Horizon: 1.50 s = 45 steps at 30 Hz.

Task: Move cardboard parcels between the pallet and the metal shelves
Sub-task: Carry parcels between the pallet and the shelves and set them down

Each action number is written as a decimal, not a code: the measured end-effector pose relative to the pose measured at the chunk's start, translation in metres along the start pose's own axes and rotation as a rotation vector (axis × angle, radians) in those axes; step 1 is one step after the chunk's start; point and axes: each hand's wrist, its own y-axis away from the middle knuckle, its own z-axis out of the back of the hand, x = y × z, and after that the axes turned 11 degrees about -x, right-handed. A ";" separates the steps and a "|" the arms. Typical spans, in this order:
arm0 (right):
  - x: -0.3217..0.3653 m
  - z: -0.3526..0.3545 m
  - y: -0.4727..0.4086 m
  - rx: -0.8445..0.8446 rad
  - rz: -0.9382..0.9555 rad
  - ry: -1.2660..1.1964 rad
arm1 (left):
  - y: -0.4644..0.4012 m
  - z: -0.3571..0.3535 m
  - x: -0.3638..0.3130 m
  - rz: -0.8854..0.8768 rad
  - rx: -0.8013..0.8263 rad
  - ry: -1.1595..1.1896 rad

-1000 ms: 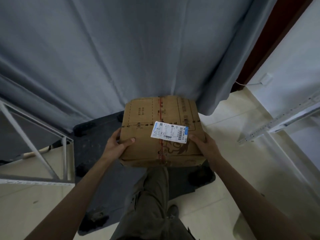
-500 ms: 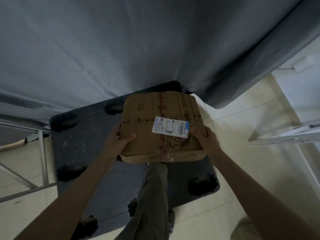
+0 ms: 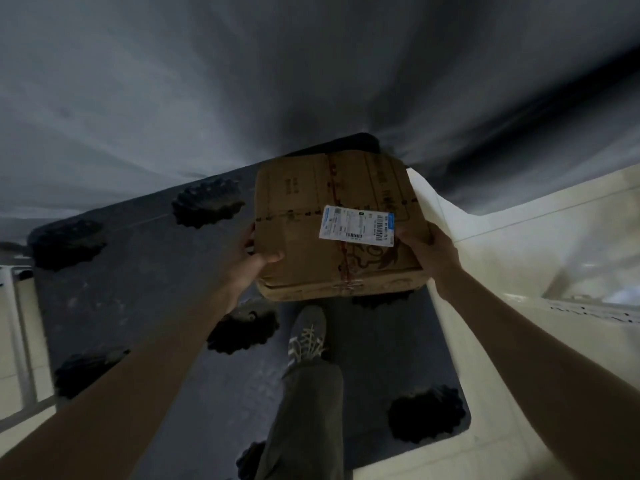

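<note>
At nine o'clock we see pale bars of a metal shelf (image 3: pixel 20 327) standing on the light floor (image 3: pixel 491 265), just beside the left edge of the dark pallet (image 3: pixel 138 271). The pallet fills the middle of our view; its flat top carries round toothed bosses (image 3: pixel 207 206), and most of its left half lies bare. Its far edge runs under a grey curtain (image 3: pixel 242 81) that hangs across twelve o'clock.

Our left hand (image 3: pixel 247 268) holds the left side of the cardboard parcel (image 3: pixel 332 230), thumb on top and fingers curled round the edge. The parcel sits above the pallet's far right part, toward one o'clock, tilted slightly; we cannot tell whether its underside touches the pallet. A white label (image 3: pixel 356 228) with a barcode lies on its top face, over a red line of tape.

Below it, at six o'clock, our shoe (image 3: pixel 308 336) stands on the pallet.

Our right hand (image 3: pixel 429 249) grips the parcel's right edge, so each grip is closed on cardboard. Right of the pallet's edge the floor is open, and a blurred pale shelf rail (image 3: pixel 588 306) shows at three o'clock.
</note>
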 end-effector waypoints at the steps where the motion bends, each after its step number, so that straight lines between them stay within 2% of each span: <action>1: 0.000 -0.007 -0.013 0.005 0.000 0.003 | -0.014 -0.006 0.002 0.003 0.006 0.003; 8: 0.008 -0.046 -0.092 0.022 0.008 0.035 | -0.094 -0.041 0.003 0.016 0.035 -0.004; 14: 0.028 -0.067 -0.152 -0.041 0.103 0.062 | -0.152 -0.069 -0.005 -0.025 0.022 0.013; 18: 0.026 -0.091 -0.175 -0.053 0.199 0.161 | -0.170 -0.093 0.005 -0.062 0.134 -0.062; 20: 0.019 -0.104 -0.171 0.019 0.220 0.248 | -0.171 -0.107 0.015 -0.099 0.192 -0.193; 23: 0.010 -0.118 -0.150 0.208 0.310 0.267 | -0.165 -0.120 0.025 -0.043 0.226 -0.282; 26: 0.006 -0.124 -0.127 0.290 0.246 0.285 | -0.153 -0.120 0.029 -0.016 0.241 -0.254; 35: 0.003 -0.077 -0.032 0.303 0.159 0.274 | -0.074 -0.063 0.023 -0.073 0.193 -0.347; 40: 0.010 -0.023 0.047 0.288 0.210 0.264 | 0.005 -0.018 0.018 -0.080 0.157 -0.279; 45: 0.017 0.035 0.150 0.276 0.301 0.246 | 0.119 0.042 0.016 -0.153 0.132 -0.216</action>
